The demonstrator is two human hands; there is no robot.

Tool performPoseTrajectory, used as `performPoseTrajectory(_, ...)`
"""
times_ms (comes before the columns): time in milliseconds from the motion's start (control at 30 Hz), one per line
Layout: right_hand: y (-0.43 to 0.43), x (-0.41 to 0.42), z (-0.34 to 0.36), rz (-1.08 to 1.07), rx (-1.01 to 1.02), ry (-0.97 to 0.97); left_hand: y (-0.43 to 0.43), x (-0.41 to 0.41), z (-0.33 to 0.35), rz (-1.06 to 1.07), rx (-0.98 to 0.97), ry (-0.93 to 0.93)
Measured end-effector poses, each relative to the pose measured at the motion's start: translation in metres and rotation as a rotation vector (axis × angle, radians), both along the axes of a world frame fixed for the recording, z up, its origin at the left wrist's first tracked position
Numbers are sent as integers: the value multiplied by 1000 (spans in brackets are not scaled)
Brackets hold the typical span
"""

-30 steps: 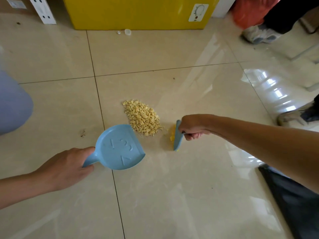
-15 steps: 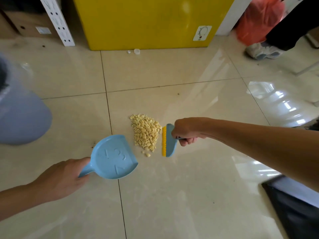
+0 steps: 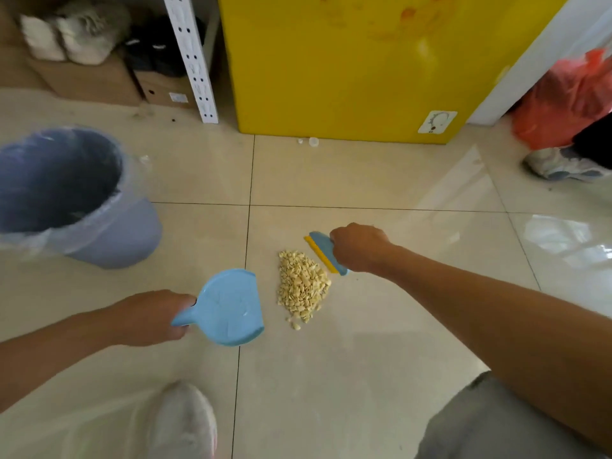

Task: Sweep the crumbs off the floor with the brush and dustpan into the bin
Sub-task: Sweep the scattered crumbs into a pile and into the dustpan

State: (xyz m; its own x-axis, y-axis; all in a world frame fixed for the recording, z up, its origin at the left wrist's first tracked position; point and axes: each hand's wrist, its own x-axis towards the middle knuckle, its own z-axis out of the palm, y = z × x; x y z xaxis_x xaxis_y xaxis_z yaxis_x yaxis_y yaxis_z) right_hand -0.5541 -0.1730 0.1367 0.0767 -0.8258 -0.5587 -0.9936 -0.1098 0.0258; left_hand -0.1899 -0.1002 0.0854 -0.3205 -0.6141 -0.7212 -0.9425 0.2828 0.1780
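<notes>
My right hand [image 3: 359,248] grips the brush [image 3: 326,251] just right of the crumbs [image 3: 303,286] on the floor [image 3: 331,376]. My left hand [image 3: 149,318] grips the dustpan [image 3: 228,308] by its handle, lip facing them from the left. The brush is nearer the pile.

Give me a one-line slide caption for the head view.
Left hand holds the dustpan beside the crumb pile, right hand holds the brush opposite; lined bin stands nearby.

Glossy beige tile floor [image 3: 364,376] with dark grout lines. At 12 o'clock stands a yellow cabinet [image 3: 347,61]. At 11 is a white perforated post [image 3: 193,58], with cardboard boxes [image 3: 99,81] at 10. At 2, an orange bag [image 3: 563,97] sits beside a white wall [image 3: 543,58]. Bright glare [image 3: 563,236] lies on the tiles at 3.
</notes>
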Motion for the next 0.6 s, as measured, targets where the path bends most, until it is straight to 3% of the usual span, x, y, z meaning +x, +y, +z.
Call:
performPoseTrajectory(133, -1, -3, -32, 159, -90, 88, -2, -18, -61, 144, -12, 142)
performPoseTrajectory(233, 13, -7, -47, 233, -94, 164, 0, -27, -81, 127, -2, 168)
performPoseTrajectory(467, 30, 13, -75, 69, -63, 195, -8, -34, -88, -39, 149, 53)
performPoseTrajectory(600, 44, 44, -80, -4, -26, 89, -16, -45, -88, -95, 182, 40)
